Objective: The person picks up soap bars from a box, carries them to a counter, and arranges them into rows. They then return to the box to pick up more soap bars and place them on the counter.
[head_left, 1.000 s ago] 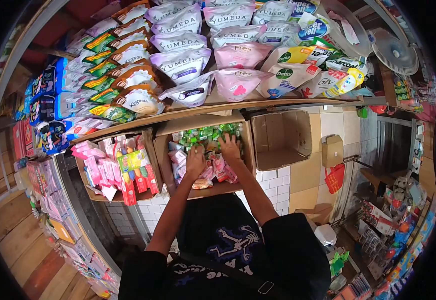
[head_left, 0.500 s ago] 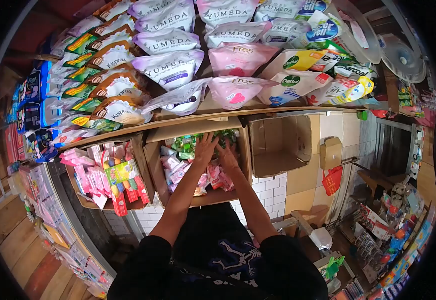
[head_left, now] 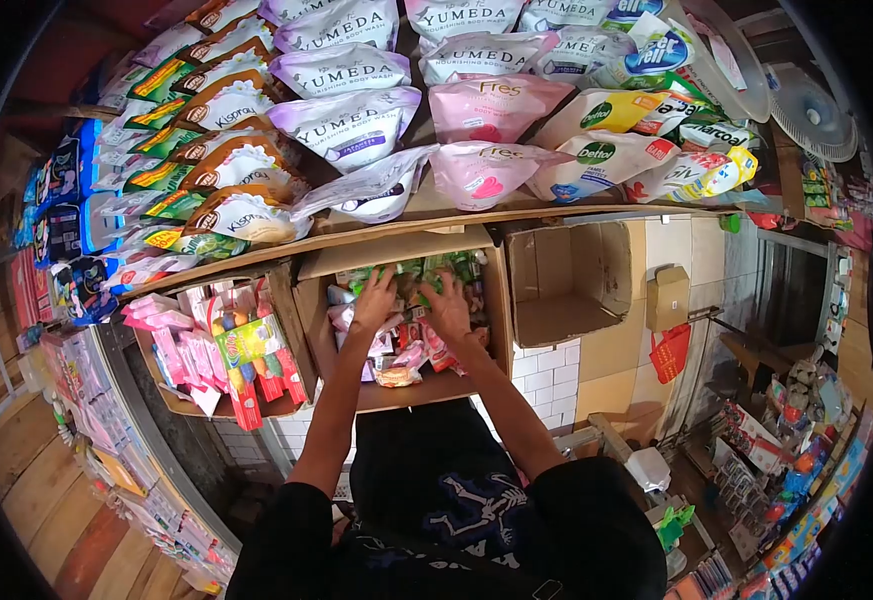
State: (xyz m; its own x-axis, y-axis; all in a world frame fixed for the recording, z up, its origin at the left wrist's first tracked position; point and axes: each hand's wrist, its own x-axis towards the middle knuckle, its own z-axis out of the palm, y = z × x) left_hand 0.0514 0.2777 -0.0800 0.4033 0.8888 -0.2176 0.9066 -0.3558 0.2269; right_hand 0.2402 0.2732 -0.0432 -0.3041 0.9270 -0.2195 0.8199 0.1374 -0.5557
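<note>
Both my hands reach into an open cardboard box under a wooden shelf. The box holds several small wrapped packets, green ones at the back and pink and red ones at the front. My left hand lies flat on the packets at the box's left, fingers spread. My right hand rests on the packets just to its right, fingers spread toward the green ones. I cannot tell whether either hand grips a packet.
A second box with pink and red cartons stands to the left, and a bare cardboard box to the right. Above, the shelf carries refill pouches. A fan hangs far right. Goods line the left wall.
My left hand moved from beside the right hand to the left part of the box. The right hand stayed over the packets. The view shifted slightly.
</note>
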